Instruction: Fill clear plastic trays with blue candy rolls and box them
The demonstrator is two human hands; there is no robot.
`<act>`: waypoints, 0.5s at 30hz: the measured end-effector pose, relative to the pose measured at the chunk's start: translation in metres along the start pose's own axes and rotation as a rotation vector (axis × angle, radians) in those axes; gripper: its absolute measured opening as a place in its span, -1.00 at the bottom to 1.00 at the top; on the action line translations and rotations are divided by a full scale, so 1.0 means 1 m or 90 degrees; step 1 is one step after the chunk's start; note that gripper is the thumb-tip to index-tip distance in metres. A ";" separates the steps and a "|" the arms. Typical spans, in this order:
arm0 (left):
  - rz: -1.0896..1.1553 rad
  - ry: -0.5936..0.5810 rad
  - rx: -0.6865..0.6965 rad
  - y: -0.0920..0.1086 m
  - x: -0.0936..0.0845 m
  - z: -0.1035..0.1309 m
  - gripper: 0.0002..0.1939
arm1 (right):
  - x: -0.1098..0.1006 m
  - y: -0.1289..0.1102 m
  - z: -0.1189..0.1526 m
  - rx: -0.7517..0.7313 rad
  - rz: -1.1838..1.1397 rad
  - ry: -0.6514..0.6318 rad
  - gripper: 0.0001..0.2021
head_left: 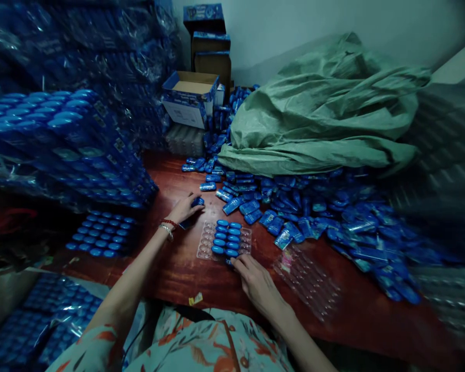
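Note:
A clear plastic tray [206,243] with rows of oval pockets lies in front of me. Its two middle rows hold small blue bottles [221,235] standing oval end up; the outer rows are bare. To the left of the tray, my left hand [183,209] is closed around a small blue bottle [197,201], and more blue shows under the palm. My right hand [253,279] is at the tray's near edge, its fingertips pinched on a blue bottle partly hidden by them.
Loose blue bottles [290,201] heap across the back and right, partly under a green sack [318,113]. Another clear tray [310,284] lies to the right. Filled trays [101,235] and tall wrapped stacks [62,134] stand left. An open cardboard box [189,98] sits behind.

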State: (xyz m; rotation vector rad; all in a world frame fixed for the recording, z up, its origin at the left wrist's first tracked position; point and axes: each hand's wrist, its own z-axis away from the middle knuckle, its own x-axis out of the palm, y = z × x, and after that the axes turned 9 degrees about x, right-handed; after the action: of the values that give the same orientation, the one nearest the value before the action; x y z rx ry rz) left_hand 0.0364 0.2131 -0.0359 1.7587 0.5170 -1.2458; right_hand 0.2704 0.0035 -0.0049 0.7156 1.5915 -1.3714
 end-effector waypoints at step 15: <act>-0.112 -0.041 -0.072 0.007 0.002 -0.090 -0.58 | 0.004 -0.004 0.000 0.015 0.052 0.037 -0.56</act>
State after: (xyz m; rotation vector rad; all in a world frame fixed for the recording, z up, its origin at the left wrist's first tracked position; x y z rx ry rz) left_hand 0.0900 0.2848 -0.0258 1.6005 0.7027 -1.3636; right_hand 0.2652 0.0024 -0.0062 0.8330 1.5757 -1.3231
